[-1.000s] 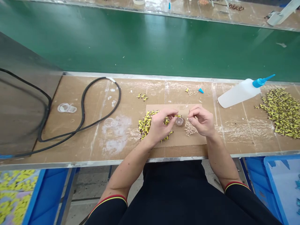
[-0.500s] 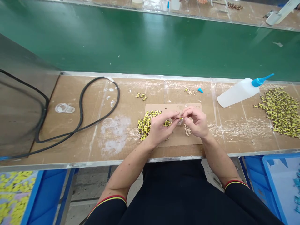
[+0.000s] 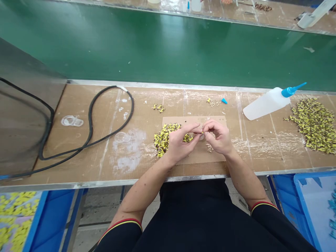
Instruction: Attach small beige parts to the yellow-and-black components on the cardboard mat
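Observation:
My left hand [image 3: 180, 141] and my right hand [image 3: 217, 135] meet fingertip to fingertip over a small cardboard sheet [image 3: 193, 156] on the bench. Between the fingertips is a tiny yellow part [image 3: 201, 132], pinched from both sides. A pile of small yellow-and-black parts [image 3: 162, 138] lies just left of my left hand. A little heap of pale metal pins [image 3: 210, 147] sits under my right hand, partly hidden. A small clear cup beneath the fingers is mostly covered.
A white glue bottle [image 3: 265, 103] with a blue nozzle lies at the right, beside a big pile of yellow parts [image 3: 313, 124]. A black cable [image 3: 91, 119] loops at the left. Behind runs a green conveyor belt [image 3: 168, 45]. Blue bins [image 3: 312, 206] stand below the bench.
My hands have closed together: the right hand moved left from above the pins until its fingertips met the left hand's at the yellow part.

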A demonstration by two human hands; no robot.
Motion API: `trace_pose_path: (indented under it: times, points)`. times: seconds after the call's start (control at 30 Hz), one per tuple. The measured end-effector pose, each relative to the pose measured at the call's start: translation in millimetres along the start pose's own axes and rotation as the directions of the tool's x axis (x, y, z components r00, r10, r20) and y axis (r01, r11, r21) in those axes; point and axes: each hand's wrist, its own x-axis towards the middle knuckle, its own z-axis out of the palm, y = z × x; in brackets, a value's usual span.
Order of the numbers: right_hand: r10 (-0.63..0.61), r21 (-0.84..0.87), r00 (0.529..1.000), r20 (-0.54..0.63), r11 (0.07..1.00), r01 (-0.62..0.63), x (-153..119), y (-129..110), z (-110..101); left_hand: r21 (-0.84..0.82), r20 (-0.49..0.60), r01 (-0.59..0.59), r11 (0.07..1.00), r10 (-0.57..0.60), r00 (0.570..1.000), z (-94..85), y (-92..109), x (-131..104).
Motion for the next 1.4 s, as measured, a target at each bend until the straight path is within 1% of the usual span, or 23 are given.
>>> trace_pose_path:
  times: [0.23, 0.37, 0.43, 0.47, 0.53, 0.6, 0.67, 0.73, 0.8, 0.87, 0.93, 1.0, 1.13, 1.27, 1.4]
  points:
    - [0.071, 0.032, 0.997, -0.009, 0.997, -0.071, -2.1, 0.6, 2.4, 0.143, -0.027, -0.154, 0.978, 0.159, 0.987, -0.6, 4.8, 3.6]
    - [0.065, 0.031, 0.998, -0.003, 0.997, -0.065, -3.6, 1.5, 5.7, 0.256, -0.033, -0.261, 0.931, 0.278, 0.960, 2.0, 6.0, 3.4]
    - [0.060, 0.012, 0.998, -0.002, 0.998, -0.060, -4.1, 1.7, 7.3, 0.265, -0.042, -0.273, 0.925, 0.294, 0.955, 3.6, 5.7, 1.7]
    - [0.059, 0.005, 0.998, -0.004, 0.998, -0.059, -4.4, 1.8, 7.9, 0.252, -0.047, -0.262, 0.932, 0.282, 0.958, 4.3, 5.6, 0.5]
    - [0.062, 0.014, 0.998, -0.009, 0.998, -0.062, -5.2, 2.1, 8.1, 0.206, -0.064, -0.196, 0.959, 0.213, 0.975, 5.4, 6.0, -1.7]
    - [0.076, 0.072, 0.997, 0.005, 0.994, -0.076, -6.6, 2.7, 6.9, 0.126, -0.088, -0.091, 0.988, 0.102, 0.991, 6.0, 7.3, -3.1]
    - [0.102, 0.163, 0.994, 0.029, 0.981, -0.105, -8.6, 3.4, 4.8, -0.001, -0.115, 0.029, 1.000, -0.029, 0.993, 6.2, 8.7, -3.2]
    - [0.138, 0.233, 0.989, 0.048, 0.962, -0.145, -10.5, 4.0, 2.6, -0.145, -0.127, 0.128, 0.981, -0.146, 0.981, 6.0, 9.2, -2.1]
    - [0.182, 0.252, 0.982, 0.045, 0.949, -0.187, -11.8, 4.4, 1.0, -0.239, -0.110, 0.207, 0.949, -0.239, 0.965, 5.5, 8.1, -0.7]
    - [0.216, 0.248, 0.976, 0.031, 0.944, -0.217, -12.0, 4.5, -0.1, -0.283, -0.059, 0.283, 0.917, -0.311, 0.949, 4.8, 6.1, 0.4]
    - [0.231, 0.246, 0.973, 0.010, 0.943, -0.226, -11.4, 4.4, -0.8, -0.311, 0.016, 0.349, 0.884, -0.362, 0.932, 3.9, 4.2, 1.4]
    - [0.225, 0.248, 0.974, -0.013, 0.945, -0.215, -10.5, 3.7, -1.4, -0.342, 0.095, 0.388, 0.856, -0.380, 0.920, 2.5, 3.6, 2.5]
    - [0.232, 0.236, 0.972, -0.021, 0.946, -0.221, -9.0, 0.6, -1.5, -0.381, 0.207, 0.400, 0.834, -0.345, 0.916, -1.6, 5.3, 5.3]
    - [0.269, 0.241, 0.963, 0.021, 0.934, -0.266, -8.4, -2.2, -0.1, -0.353, 0.255, 0.393, 0.849, -0.317, 0.913, -5.2, 5.8, 7.5]
    - [0.260, 0.240, 0.965, 0.046, 0.934, -0.263, -9.9, -1.9, 3.1, -0.325, 0.283, 0.385, 0.864, -0.300, 0.911, -5.1, 5.5, 7.1]
